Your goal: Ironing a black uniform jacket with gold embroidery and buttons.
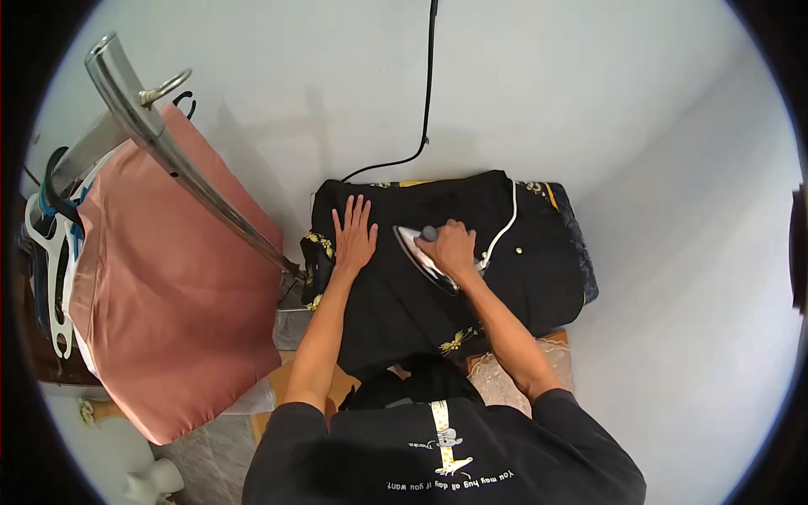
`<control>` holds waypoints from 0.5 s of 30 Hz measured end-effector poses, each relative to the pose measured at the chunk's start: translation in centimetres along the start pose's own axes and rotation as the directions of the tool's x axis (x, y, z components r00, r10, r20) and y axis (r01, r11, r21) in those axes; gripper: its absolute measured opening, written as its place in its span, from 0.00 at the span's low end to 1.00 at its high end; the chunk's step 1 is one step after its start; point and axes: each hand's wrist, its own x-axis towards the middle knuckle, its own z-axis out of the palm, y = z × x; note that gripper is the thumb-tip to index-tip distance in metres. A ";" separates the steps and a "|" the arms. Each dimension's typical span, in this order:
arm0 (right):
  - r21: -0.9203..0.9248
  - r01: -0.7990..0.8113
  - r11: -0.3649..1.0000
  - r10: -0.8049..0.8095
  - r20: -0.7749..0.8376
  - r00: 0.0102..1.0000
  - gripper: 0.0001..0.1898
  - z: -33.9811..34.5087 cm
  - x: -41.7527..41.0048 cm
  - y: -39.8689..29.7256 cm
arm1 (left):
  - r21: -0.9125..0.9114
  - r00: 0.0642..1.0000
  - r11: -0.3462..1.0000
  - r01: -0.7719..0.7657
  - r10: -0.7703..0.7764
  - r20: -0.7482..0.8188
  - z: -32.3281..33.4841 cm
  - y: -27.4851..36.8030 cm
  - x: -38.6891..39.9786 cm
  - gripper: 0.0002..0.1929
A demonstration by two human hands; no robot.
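Observation:
A black garment (404, 315) with yellow floral embroidery and small pale buttons lies spread over a padded surface (574, 233) covered in dark patterned cloth. My left hand (355, 237) rests palm down on its left part, fingers spread. Gripped by the handle in my right hand (451, 247) is a clothes iron (413, 249), its pointed tip towards the upper left. The iron's soleplate sits on the garment, right of my left hand. From its heel a white cord (505, 221) runs up to the surface's far edge.
At left, a salmon satin garment (183, 290) hangs near a curved metal rack bar (189, 183), with several hangers (57, 278) beyond. A black cable (429, 82) runs down the white wall (536, 82) behind. Lace-covered cloth (505, 382) lies below at right.

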 end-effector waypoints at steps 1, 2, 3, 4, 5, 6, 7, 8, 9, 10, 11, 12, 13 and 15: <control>-0.023 -0.018 1.000 0.018 0.004 1.000 0.29 -0.3 0.3 -0.3 | 0.027 1.000 1.000 0.005 -0.005 -0.003 -0.1 -0.5 -0.2 0.30; -0.030 -0.084 0.996 0.085 0.052 0.995 0.30 -0.9 0.6 -0.1 | 0.033 0.999 0.999 -0.017 0.018 -0.029 0.1 -1.1 -0.4 0.31; -0.004 -0.086 0.996 0.086 0.028 0.996 0.31 -0.8 0.7 1.3 | 0.022 1.000 1.000 -0.015 0.015 0.008 -0.3 -0.9 -0.1 0.31; 0.021 -0.135 0.991 0.134 0.043 0.990 0.33 -1.0 0.8 2.5 | 0.015 0.999 1.000 -0.007 0.006 0.039 -0.6 -0.7 0.3 0.32; 0.000 -0.188 0.982 0.188 0.014 0.982 0.33 -0.6 0.9 3.4 | 0.007 0.999 1.000 -0.027 0.027 0.023 -0.7 -0.7 0.1 0.32; -0.009 -0.210 0.978 0.210 0.071 0.975 0.33 -1.2 1.1 3.7 | 0.008 0.999 0.999 -0.033 0.033 0.021 -0.6 -0.5 0.1 0.31; 0.014 -0.187 0.982 0.185 0.097 0.978 0.33 -1.2 1.3 3.9 | 0.009 0.999 0.999 -0.039 0.039 0.018 -0.5 -0.5 0.0 0.31; 0.022 -0.163 0.986 0.159 0.131 0.979 0.33 -1.0 1.9 3.4 | 0.012 0.999 0.999 -0.047 0.047 0.010 -0.6 -0.7 -0.2 0.31; 0.029 -0.150 0.988 0.144 0.162 0.976 0.33 -0.8 2.4 3.0 | 0.012 0.998 0.998 -0.057 0.057 0.010 -0.5 -0.6 -0.2 0.31; 0.052 -0.107 0.993 0.097 0.170 0.981 0.33 -0.9 2.5 1.7 | 0.016 0.999 0.999 -0.047 0.047 0.017 -0.5 -0.7 -0.4 0.31; 0.039 -0.072 0.997 0.066 0.125 0.990 0.33 -0.5 2.7 0.4 | 0.020 0.999 0.999 -0.038 0.038 0.025 -0.5 -0.7 -0.4 0.31; 0.034 -0.009 0.999 0.005 0.106 0.994 0.31 0.0 3.2 -0.3 | 0.015 0.998 0.999 -0.029 0.028 0.050 -0.8 -0.3 -0.1 0.31; 0.026 -0.015 1.000 0.012 0.116 0.993 0.30 0.3 3.6 -1.5 | 0.020 0.999 0.999 -0.033 0.032 0.037 -0.8 -0.4 -0.2 0.31; 0.029 -0.040 0.999 0.036 0.123 0.992 0.30 0.3 4.7 -2.2 | 0.026 1.000 1.000 -0.017 0.016 0.010 -0.9 -0.7 0.2 0.31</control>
